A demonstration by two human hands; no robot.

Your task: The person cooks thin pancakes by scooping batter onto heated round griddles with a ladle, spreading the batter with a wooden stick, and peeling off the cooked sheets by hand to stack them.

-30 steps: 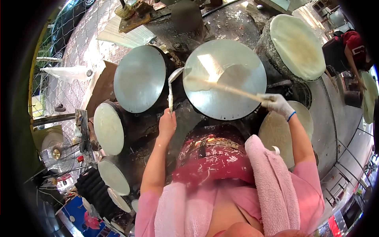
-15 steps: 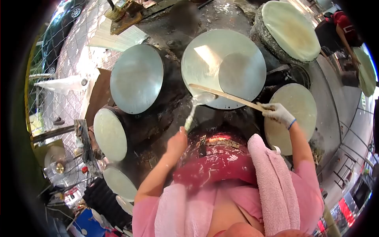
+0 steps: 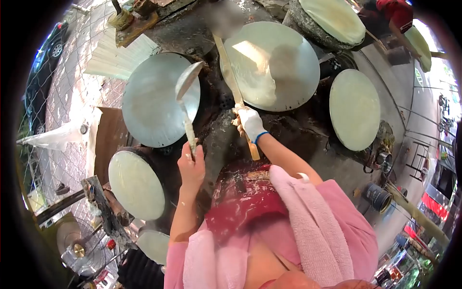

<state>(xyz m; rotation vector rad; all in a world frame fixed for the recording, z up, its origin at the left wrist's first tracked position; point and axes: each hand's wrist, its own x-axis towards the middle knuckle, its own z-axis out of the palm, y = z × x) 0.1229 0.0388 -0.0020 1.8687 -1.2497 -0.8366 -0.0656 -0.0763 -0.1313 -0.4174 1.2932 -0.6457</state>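
My left hand (image 3: 191, 166) is closed round the handle of a ladle (image 3: 188, 79), whose bowl is raised over the right edge of a bare grey round griddle (image 3: 156, 103). My right hand (image 3: 250, 124), in a white glove with a blue cuff, grips a long flat wooden stick (image 3: 229, 72). The stick points away from me along the left edge of the middle griddle (image 3: 308, 72). Pale wet batter (image 3: 262, 79) coats much of that griddle's left side; its right side looks greyer.
Pale coated rounds stand at the right (image 3: 354, 110), the left (image 3: 136, 185) and the far right (image 3: 334, 19). A fan (image 3: 79, 249) is at lower left, beside a wire fence. A person (image 3: 395, 17) in red works at upper right. A dark cylinder (image 3: 378, 197) lies at right.
My right hand has moved left, swinging the stick from across the middle griddle to its left edge. My left hand has lifted the ladle away leftward. The view has shifted.
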